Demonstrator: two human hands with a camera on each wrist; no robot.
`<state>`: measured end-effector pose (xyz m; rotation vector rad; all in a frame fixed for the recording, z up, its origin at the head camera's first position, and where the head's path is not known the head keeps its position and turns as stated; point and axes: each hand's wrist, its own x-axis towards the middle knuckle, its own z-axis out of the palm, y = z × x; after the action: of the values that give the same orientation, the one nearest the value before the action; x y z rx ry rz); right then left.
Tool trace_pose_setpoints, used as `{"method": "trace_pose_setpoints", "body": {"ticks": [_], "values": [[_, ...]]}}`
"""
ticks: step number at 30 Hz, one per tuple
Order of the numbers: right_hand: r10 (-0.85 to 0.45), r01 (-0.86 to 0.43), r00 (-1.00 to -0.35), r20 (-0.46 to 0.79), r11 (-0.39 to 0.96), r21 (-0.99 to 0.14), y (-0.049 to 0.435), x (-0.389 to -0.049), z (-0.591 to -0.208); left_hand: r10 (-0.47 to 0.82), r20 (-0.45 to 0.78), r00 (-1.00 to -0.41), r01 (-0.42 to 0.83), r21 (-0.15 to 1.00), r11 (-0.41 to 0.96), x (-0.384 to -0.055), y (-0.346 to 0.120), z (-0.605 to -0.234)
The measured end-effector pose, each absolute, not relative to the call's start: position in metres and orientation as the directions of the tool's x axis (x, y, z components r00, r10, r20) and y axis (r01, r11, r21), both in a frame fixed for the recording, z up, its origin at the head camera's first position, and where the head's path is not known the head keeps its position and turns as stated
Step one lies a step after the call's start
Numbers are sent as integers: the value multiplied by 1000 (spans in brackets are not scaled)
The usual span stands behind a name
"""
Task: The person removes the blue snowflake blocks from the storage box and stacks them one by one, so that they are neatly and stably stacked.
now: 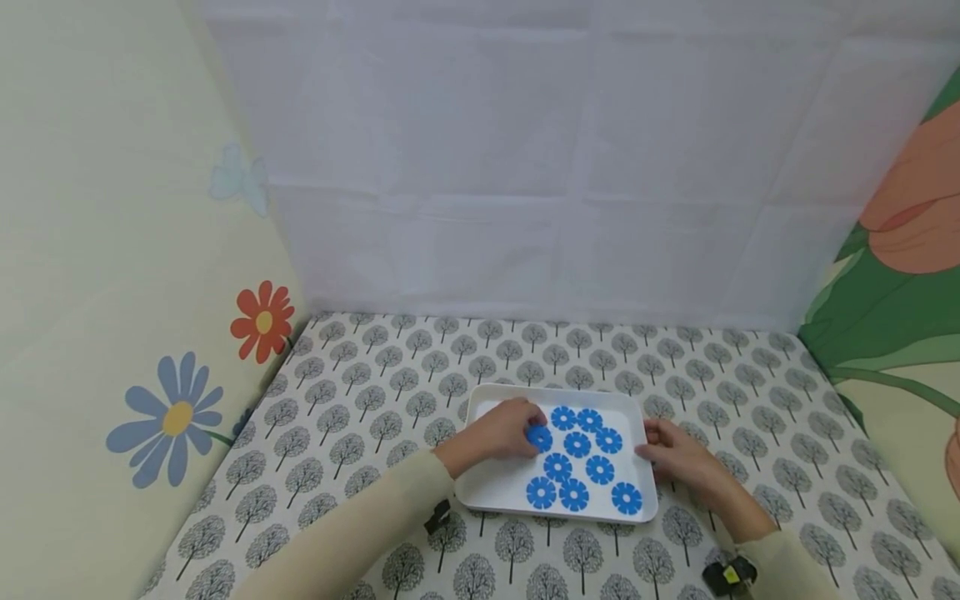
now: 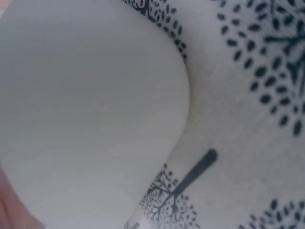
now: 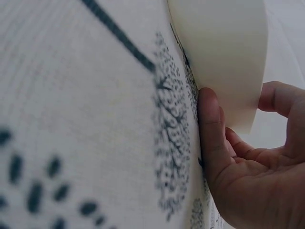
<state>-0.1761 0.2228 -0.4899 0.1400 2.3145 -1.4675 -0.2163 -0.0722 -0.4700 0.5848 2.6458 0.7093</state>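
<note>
— Tray [image 1: 480,493], white, shallow, rectangular with rounded corners: where does it stand?

— On white cloth printed with dark grey trees [image 1: 420,367], well apart from the creased white fabric backdrop [image 1: 450,108]. Cloth shows past the far rim and off both ends, so there is room on each side.

— Left hand?

— Left hand [image 1: 498,429] over the tray's left half, wrist above the near left part of the rim. Thumb and forefinger pinch a flat blue disc [image 1: 539,438] with notches round its edge. Cannot tell whether that disc is raised off the tray floor. Left wrist view no help: mostly the tray's white surface and rounded edge, plus a blurred sliver of skin.

— And the right?

— Right hand [image 1: 678,454] grips the tray's right end wall. Right wrist view has digits on both faces of the wall, one of them low between wall and cloth.

— Remaining discs?

— Nine matching blue discs [image 1: 577,444], lying on the tray floor from the middle rightward. Two sit just beside each other near the far rim; one lies near the near right corner, close to the edge. White floor shows between several of them, and a wider strip runs along the left end, partly under the hand.
</note>
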Motion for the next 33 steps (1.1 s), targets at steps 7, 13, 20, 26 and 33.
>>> {"method": "trace_pose_setpoints", "body": {"ticks": [7,13,20,26,33], "values": [[-105,314,-911,-398,448,-837,221,-178,-490,470,-172,-866,282,608,742,-215,-84,-464],[-82,346,-902,-424,449,-824,221,-180,-487,511,-94,-854,322,676,662,-208,-103,-453],[-77,360,-896,-437,448,-818,222,-181,-484,510,-29,-860,340,712,614,-205,-130,-446],[-77,368,-894,-442,436,-821,223,-181,-484,460,-24,-888,294,739,606,-207,-151,-444],[-68,382,-892,-448,417,-825,220,-182,-484,373,-28,-927,229,746,625,-209,-178,-446]]}}
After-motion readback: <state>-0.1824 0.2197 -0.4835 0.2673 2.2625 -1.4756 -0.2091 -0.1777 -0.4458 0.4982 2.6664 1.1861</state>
